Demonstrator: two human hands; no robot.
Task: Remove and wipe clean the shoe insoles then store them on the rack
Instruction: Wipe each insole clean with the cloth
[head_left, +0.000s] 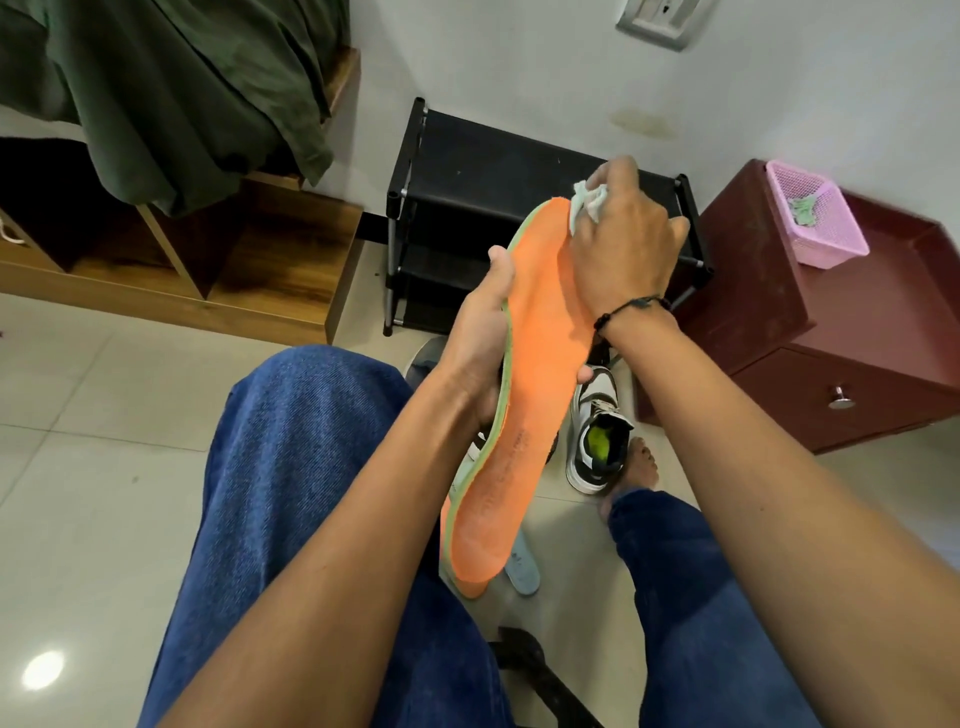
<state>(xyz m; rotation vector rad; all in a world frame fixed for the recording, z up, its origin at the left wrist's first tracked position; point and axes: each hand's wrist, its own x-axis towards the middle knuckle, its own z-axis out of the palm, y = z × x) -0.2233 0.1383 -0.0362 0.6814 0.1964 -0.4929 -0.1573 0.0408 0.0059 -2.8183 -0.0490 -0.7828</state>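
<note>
Plainly the wiping step was in hand: the left hand (480, 332) gripped the orange insole (524, 384) at mid-length, while the right hand (623, 234) pinched a white cloth (584, 200) against its toe. Beyond stood the black shoe rack (467, 171); storing there likely follows.

I count two hands: the left hand (480, 332) and the right hand (621, 244). One orange insole (524, 395), one white cloth (589, 200). One sneaker (597, 431) plainly in view on the floor, a second mostly hidden behind the insole. One black rack (467, 171), one pink basket (810, 213), one maroon cabinet (831, 332), one wall socket (660, 21).
</note>
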